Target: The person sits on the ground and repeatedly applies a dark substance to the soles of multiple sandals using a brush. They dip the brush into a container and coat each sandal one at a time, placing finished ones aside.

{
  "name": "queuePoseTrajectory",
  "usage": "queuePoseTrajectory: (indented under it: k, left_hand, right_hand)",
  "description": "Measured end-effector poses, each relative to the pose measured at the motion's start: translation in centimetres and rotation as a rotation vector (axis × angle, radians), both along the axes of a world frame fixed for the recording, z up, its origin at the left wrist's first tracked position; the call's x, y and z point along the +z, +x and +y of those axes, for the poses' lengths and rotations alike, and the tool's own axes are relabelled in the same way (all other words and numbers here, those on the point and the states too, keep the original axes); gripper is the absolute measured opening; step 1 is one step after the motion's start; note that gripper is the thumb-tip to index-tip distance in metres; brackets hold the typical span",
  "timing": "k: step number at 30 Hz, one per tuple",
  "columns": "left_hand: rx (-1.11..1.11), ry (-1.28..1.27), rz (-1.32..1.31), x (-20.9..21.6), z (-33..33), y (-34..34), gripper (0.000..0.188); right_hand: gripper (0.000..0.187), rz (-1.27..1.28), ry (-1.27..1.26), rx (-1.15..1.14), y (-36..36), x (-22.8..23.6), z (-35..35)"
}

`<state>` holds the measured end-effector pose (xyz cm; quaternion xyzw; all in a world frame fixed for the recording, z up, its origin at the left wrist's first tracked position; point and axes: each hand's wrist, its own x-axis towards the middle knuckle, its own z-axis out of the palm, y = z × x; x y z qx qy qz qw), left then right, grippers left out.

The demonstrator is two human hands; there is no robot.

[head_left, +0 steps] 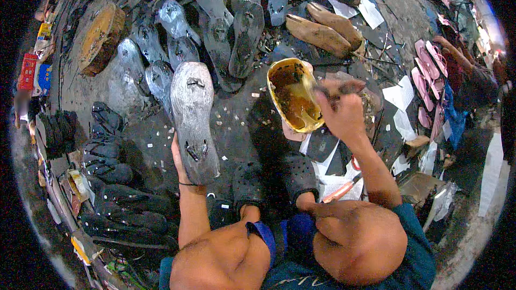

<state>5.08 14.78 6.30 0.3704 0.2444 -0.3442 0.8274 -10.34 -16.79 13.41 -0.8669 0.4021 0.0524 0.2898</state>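
Your L hand [177,153] grips sole [193,113], mostly coated, greyer end prob. left; R hand [345,114] apart at tub [307,125], hold too blurred to tell. Other soles [248,35] look done.

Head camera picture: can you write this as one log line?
left hand: holds grey sole | right hand: by yellow-rimmed tub, blurred, grip unclear | ground ahead: more grey soles, wooden shoe forms

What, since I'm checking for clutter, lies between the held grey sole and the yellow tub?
The head view shows dark floor, small pale scraps and another sole's end.
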Motion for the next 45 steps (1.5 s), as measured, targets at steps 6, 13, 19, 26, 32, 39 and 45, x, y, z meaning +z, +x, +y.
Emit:
queuePoseTrajectory:
  k: [6, 13, 19, 26, 32, 39, 45]
  left_hand:
    - [-0.169, -0.262, -0.005, -0.6, -2.8, 0.1, 0.047]
    - [-0.25, -0.362, -0.05, 3.3, -8.9, -1.6, 0.047]
    - [-0.17, -0.19, 0.156, -0.1, -6.7, 0.0, 0.05]
    - [-0.245, -0.446, -0.171, 1.6, -6.8, -1.2, 0.048]
    - [-0.179, -0.369, -0.138, -1.3, -4.0, -0.1, 0.055]
    - [-0.094, -0.338, -0.135, 1.5, -4.0, 0.9, 0.054]
    - [-0.138, -0.023, -0.121, 1.1, -6.1, -1.4, 0.05]
  right_hand:
    - [0.033, -0.129, 0.24, 0.44, -6.9, 2.2, 0.3]
    - [0.025, -0.779, 0.413, 0.604, 5.5, 3.4, 6.2]
    - [0.037, -0.977, 0.161, 0.995, 5.6, 1.4, 9.1]
    - [0.051, -0.89, 0.23, 0.96, 4.1, 3.1, 9.0]
    - [0.039, -0.958, 0.444, 0.617, 3.8, 0.6, 9.8]
    - [0.056, -0.95, 0.461, 0.948, 1.3, 1.8, 11.2]
    - [0.041, -1.027, 0.168, 0.851, 8.8, 1.4, 8.6]
